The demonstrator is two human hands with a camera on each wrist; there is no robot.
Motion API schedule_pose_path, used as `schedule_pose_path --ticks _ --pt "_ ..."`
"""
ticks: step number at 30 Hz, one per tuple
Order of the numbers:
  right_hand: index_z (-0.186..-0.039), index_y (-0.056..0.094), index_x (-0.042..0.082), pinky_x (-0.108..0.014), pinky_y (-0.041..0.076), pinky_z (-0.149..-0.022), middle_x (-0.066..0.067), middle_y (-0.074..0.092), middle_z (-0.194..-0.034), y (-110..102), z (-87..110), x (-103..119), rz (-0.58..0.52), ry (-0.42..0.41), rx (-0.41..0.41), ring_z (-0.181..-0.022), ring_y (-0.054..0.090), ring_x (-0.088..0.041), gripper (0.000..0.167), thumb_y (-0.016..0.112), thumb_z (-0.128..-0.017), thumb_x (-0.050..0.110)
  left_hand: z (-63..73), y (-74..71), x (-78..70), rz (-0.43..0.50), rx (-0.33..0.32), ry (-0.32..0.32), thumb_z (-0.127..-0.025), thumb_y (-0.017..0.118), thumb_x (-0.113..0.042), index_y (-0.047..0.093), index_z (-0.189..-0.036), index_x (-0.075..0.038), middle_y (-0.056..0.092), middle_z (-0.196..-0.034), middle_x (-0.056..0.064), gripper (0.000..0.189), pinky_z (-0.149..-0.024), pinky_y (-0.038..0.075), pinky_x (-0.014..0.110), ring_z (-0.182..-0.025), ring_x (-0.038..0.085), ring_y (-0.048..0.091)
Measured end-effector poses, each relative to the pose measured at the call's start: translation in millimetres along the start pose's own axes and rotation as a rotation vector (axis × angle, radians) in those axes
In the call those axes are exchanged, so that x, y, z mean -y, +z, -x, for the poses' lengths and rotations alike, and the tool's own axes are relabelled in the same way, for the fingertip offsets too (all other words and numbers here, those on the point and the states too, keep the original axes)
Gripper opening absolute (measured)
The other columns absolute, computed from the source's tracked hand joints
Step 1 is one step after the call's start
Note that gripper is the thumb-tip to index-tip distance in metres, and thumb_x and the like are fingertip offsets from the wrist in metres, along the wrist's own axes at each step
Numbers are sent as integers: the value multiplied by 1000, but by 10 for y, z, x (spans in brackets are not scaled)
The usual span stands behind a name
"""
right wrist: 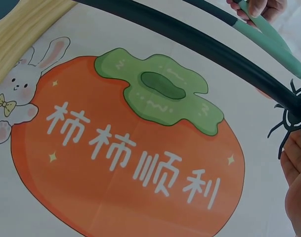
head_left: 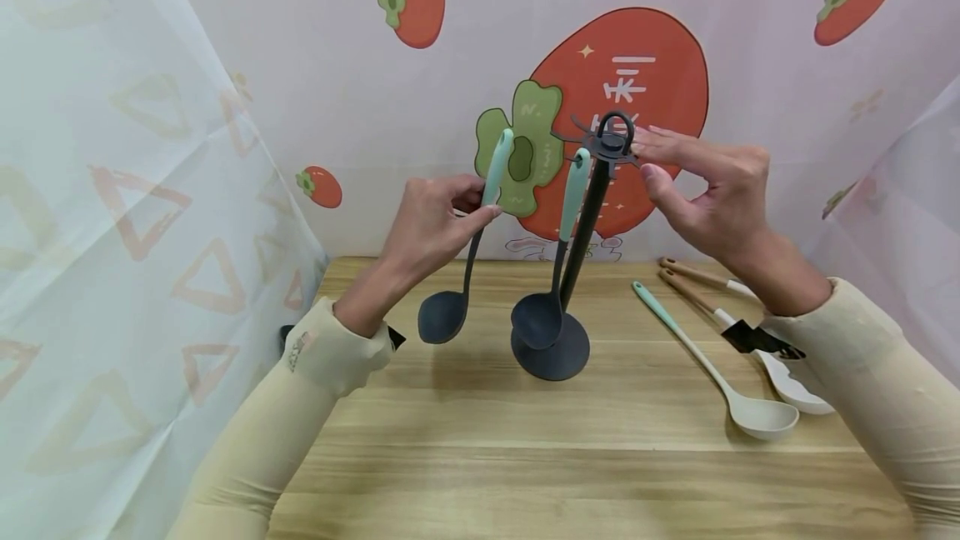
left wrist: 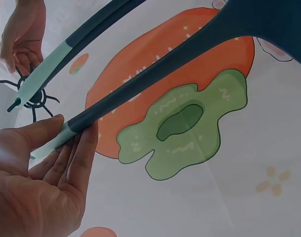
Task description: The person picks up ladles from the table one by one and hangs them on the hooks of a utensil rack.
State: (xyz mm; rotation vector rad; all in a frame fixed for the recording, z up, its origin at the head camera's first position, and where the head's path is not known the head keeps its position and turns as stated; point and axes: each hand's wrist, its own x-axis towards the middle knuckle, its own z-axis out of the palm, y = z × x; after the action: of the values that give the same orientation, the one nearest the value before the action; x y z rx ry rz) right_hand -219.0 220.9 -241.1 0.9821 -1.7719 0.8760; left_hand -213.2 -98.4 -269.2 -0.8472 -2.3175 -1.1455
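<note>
My left hand (head_left: 442, 219) grips a dark ladle (head_left: 442, 317) by its mint-green handle, bowl downward, left of a black utensil stand (head_left: 551, 352). From a hook of that stand hangs a second dark ladle (head_left: 537, 319), also mint-handled. The left wrist view shows the thumb and fingers pinching the held ladle (left wrist: 125, 91) where handle meets stem. At the stand's top, the right hand (head_left: 708, 182) touches the hook ring with extended fingers, thumb apart from them. In the right wrist view, the fingers are partly hidden behind the ring.
To the right on the wooden table (head_left: 480, 482) lies a white ladle (head_left: 761, 417) with a mint handle end. White utensils with wooden handles (head_left: 690, 290) lie beyond it, partly hidden by the right forearm. A patterned cloth hangs behind and on both sides.
</note>
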Motion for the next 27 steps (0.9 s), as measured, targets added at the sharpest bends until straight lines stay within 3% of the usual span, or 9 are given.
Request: schedule_pose_path --ticks 9,16,22,27 --pt "-101 81 -8 -25 53 -104 -26 77 -105 11 -3 -6 -10 -6 -16 -117 70 -3 47 67 -98 37 -55 16 -46 -14 10 23 -93 81 -5 80 -113 0 81 -92 8 21 -79 63 33 -81 16 78" --pt "-101 82 -6 -27 54 -104 -23 78 -107 12 -1 -8 -10 5 -14 -114 74 -13 40 68 -96 31 -115 42 -92 -10 26 29 -92 82 -7 81 -112 -1 81 -94 8 21 -78 63 34 -82 16 79" --pt "-101 81 -8 -25 54 -104 -25 77 -106 21 -6 -19 -22 -8 -21 -116 72 -5 42 67 -97 32 -148 81 -113 -17 43 26 -93 81 -8 80 -113 1 81 -93 10 22 -81 64 37 -83 18 79" --pt "-102 82 -7 -28 54 -104 -23 78 -107 19 4 -18 -23 15 -18 -113 75 -19 38 68 -96 28 -162 118 -102 -21 54 31 -93 81 -8 80 -112 1 80 -92 9 21 -80 63 33 -82 16 78"
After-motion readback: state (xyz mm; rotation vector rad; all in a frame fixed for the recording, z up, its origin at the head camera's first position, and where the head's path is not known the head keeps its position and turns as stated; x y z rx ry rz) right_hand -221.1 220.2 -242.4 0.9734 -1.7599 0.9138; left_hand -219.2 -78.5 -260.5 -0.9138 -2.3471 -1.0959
